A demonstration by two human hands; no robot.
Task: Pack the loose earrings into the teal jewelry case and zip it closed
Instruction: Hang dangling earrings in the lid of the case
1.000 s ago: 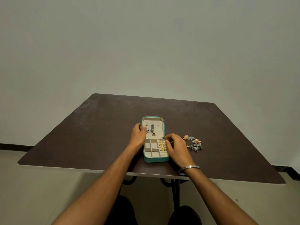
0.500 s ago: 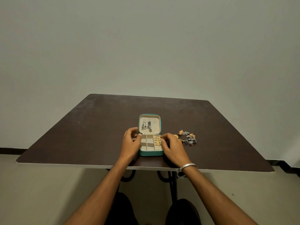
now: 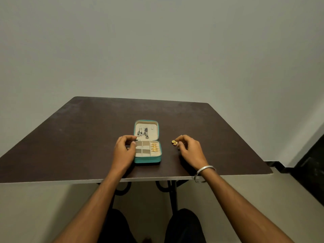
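Note:
The teal jewelry case (image 3: 147, 159) lies open on the dark table, lid flat at the far side. Two silver dangling earrings (image 3: 142, 133) hang in the lid. Several gold earrings (image 3: 154, 147) sit in the right compartment of the tray. My left hand (image 3: 124, 151) grips the case's left edge, thumb and fingers curled on it. My right hand (image 3: 192, 151) is to the right of the case, apart from it, fingertips pinched on a loose gold earring (image 3: 174, 142) just above the tabletop. Any other loose earrings are hidden under that hand.
The brown table (image 3: 70, 137) ends in a front edge just below my wrists. A silver bangle (image 3: 204, 171) is on my right wrist. A plain wall stands behind, and black table legs and my knees show below.
My right hand has left the case's right side and moved right to the loose earrings, now pinching a gold one. My left hand stays at the case's left edge.

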